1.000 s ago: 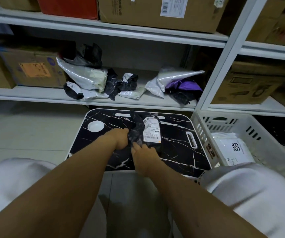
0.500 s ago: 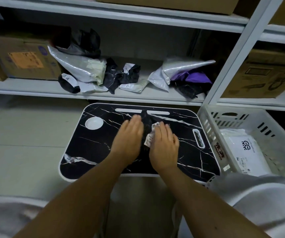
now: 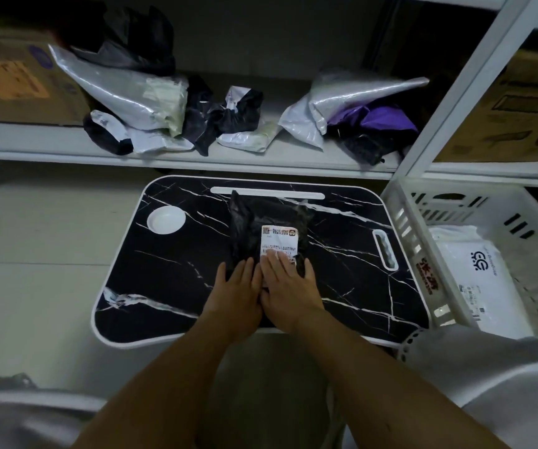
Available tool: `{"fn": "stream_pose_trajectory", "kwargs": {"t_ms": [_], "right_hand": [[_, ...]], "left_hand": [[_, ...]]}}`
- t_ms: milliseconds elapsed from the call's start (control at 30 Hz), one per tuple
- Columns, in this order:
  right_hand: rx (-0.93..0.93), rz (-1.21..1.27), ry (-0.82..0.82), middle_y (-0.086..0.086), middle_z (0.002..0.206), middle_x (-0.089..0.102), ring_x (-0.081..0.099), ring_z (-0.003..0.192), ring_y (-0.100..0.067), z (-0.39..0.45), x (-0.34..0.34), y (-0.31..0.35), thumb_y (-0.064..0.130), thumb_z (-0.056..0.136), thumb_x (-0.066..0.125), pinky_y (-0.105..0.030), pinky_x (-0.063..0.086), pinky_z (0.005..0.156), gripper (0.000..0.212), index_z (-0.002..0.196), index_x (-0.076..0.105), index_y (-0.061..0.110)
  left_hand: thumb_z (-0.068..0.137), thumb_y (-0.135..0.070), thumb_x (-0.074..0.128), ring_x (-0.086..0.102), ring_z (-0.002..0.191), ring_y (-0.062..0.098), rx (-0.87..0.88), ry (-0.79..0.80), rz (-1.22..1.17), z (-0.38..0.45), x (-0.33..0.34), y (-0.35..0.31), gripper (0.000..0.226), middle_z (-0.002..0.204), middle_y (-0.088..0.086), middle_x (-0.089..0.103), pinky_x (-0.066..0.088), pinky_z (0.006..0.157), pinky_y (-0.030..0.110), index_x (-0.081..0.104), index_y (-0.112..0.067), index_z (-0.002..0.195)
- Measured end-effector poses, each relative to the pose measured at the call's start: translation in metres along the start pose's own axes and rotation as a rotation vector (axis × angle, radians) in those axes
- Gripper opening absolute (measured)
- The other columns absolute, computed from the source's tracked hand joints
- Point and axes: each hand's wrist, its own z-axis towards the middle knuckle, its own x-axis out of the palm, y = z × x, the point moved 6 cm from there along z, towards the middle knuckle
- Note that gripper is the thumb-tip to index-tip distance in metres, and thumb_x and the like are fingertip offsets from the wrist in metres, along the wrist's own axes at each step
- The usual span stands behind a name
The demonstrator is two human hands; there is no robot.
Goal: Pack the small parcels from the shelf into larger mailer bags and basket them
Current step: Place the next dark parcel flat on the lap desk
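A black parcel (image 3: 266, 222) with a white shipping label (image 3: 279, 238) lies flat in the middle of a black marble-patterned lap table (image 3: 170, 286). My left hand (image 3: 237, 291) and my right hand (image 3: 288, 286) lie side by side, fingers straight, pressing on the parcel's near end. The right fingertips cover the label's lower edge. On the shelf (image 3: 67, 150) behind the table sit several small parcels: silver mailers (image 3: 118, 95), black bags (image 3: 225, 118) and a purple one (image 3: 381, 119). A white basket (image 3: 403, 228) at the right holds a white mailer bag (image 3: 475, 270).
Cardboard boxes stand on the shelf at the far left (image 3: 18, 82) and beyond the white upright post (image 3: 455, 89) at the right (image 3: 513, 111). A round white recess (image 3: 166, 219) marks the table's left side. Pale tiled floor (image 3: 34, 254) lies to the left.
The parcel was held up off the table by both hands, then laid flat. Both hands have slid back along it toward me, uncovering the label.
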Motion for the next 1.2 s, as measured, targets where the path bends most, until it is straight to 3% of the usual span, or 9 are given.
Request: {"fn": "stream_pose_trajectory", "kwargs": {"t_ms": [167,267,333,467,733,833,933,1067,1200], "right_hand": [[0.002,0.140,-0.076,0.001,0.158,0.028,0.024,0.145,-0.015,0.003,-0.014,-0.004,0.037,0.101,0.020,-0.053,0.003,0.118,0.052,0.149,0.032,0.020],[0.051,0.207,-0.458,-0.002,0.107,0.068,0.063,0.103,-0.021,0.001,-0.043,-0.009,0.030,0.090,0.027,-0.043,0.029,0.111,0.042,0.105,0.065,0.017],[0.105,0.234,-0.514,-0.008,0.127,0.059,0.053,0.122,-0.026,0.003,-0.048,-0.015,0.022,0.091,0.040,-0.044,0.034,0.110,0.035,0.118,0.061,0.013],[0.174,0.146,-0.117,-0.003,0.163,-0.004,-0.009,0.149,-0.019,0.010,-0.024,-0.023,0.032,0.101,0.035,-0.050,0.003,0.120,0.063,0.155,0.007,0.016],[0.084,0.106,0.123,0.002,0.163,-0.012,-0.011,0.149,-0.017,0.021,-0.007,-0.028,0.057,0.099,0.021,-0.057,0.013,0.112,0.068,0.155,-0.005,0.029],[0.073,0.087,0.114,0.005,0.163,-0.002,0.001,0.149,-0.019,0.026,-0.012,-0.029,0.060,0.098,0.021,-0.059,0.019,0.108,0.065,0.154,0.004,0.034],[0.099,0.198,-0.126,0.003,0.138,0.051,0.042,0.128,-0.025,0.024,-0.034,-0.034,0.047,0.100,0.030,-0.047,0.033,0.093,0.041,0.130,0.051,0.028],[0.493,0.349,-0.533,0.001,0.115,0.058,0.051,0.110,-0.022,0.004,-0.049,-0.059,0.034,0.095,0.051,-0.040,0.042,0.089,0.026,0.117,0.056,0.020],[0.873,0.707,-0.225,-0.015,0.130,0.050,0.051,0.117,-0.034,-0.002,-0.017,-0.076,0.052,0.093,0.048,-0.046,0.043,0.091,0.056,0.127,0.039,0.008]], "left_hand": [[0.088,-0.033,0.016,0.051,0.122,0.020,-0.023,-0.186,-0.118,0.011,-0.020,0.009,0.057,0.126,0.003,0.059,0.021,0.112,0.038,0.053,-0.017,0.129],[0.092,-0.020,0.037,0.053,0.105,0.022,-0.049,-0.276,-0.160,0.019,-0.042,0.012,0.029,0.109,0.003,0.062,0.037,0.092,0.030,0.063,-0.017,0.105],[0.095,-0.019,0.039,0.043,0.114,0.025,-0.082,-0.348,-0.182,0.027,-0.051,0.008,0.031,0.121,0.005,0.052,0.038,0.097,0.031,0.056,-0.013,0.120],[0.100,-0.026,0.033,0.006,0.147,0.031,0.040,-0.260,-0.140,0.045,-0.031,-0.009,0.060,0.159,0.013,0.012,0.010,0.121,0.043,0.012,-0.005,0.152],[0.099,-0.049,0.016,-0.016,0.144,0.042,-0.243,0.069,-0.234,0.032,0.003,0.016,0.063,0.159,0.004,-0.021,0.000,0.112,0.065,-0.023,-0.037,0.147],[0.099,-0.049,0.013,-0.014,0.145,0.039,-0.254,0.080,-0.218,0.032,0.001,0.018,0.062,0.160,0.003,-0.018,-0.002,0.113,0.063,-0.016,-0.031,0.151],[0.099,-0.043,0.019,0.004,0.148,0.032,-0.286,-0.018,-0.225,0.031,-0.015,0.021,0.056,0.160,0.005,0.013,0.000,0.115,0.059,0.022,-0.021,0.151],[0.095,-0.034,0.032,0.044,0.117,0.024,-0.350,-0.334,-0.217,0.032,-0.053,0.030,0.039,0.116,0.002,0.061,0.028,0.106,0.042,0.066,-0.017,0.103],[0.094,-0.024,0.039,0.038,0.126,0.025,-0.210,-0.440,-0.205,0.058,-0.076,0.017,0.035,0.132,0.008,0.044,0.033,0.104,0.036,0.049,-0.013,0.126]]}}
